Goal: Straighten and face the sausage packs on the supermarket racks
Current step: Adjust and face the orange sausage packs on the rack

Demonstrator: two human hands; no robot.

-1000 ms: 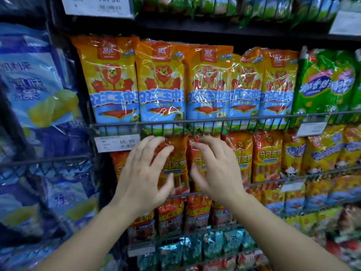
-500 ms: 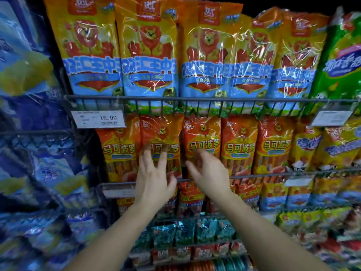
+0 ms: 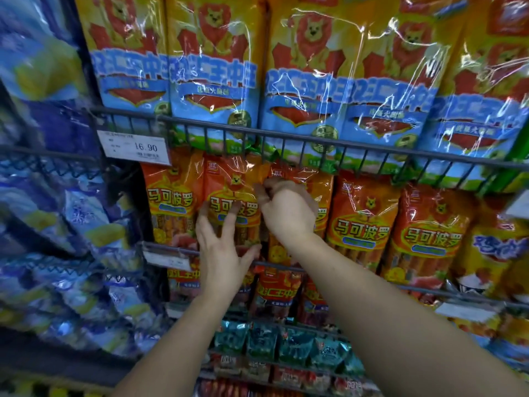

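Wire rack, head view. A row of orange packs (image 3: 363, 222) is standing upright on the middle tier, faces outward, with their feet behind the lower rail (image 3: 415, 287) and their tops reaching up to the upper rail (image 3: 357, 144). The left hand (image 3: 221, 250) is reaching forward with its back to the camera. It is released, its fingers straight and spread, and the fingertips are touching the printed front of the second pack (image 3: 229, 181), counted from the left. Its thumb is lying near the lower rail. The right hand (image 3: 287, 213) is sitting just beside it, higher and to the right, and is covering much of the third pack (image 3: 322, 190). Its fingers are curling against that pack's upper left part, close to the seam with the second pack. Motion blur is hiding whether they are pinching the film, so the grasp cannot be told. The first pack (image 3: 171, 202) is standing untouched to the left. Yellow packs (image 3: 309, 67) are filling the tier above, and a price tag (image 3: 133, 147) is hanging at the left end of the upper rail. Blue bags (image 3: 57, 224) are occupying the neighbouring bay on the left, and teal packets (image 3: 294, 345) are sitting on a lower tier between the forearms.
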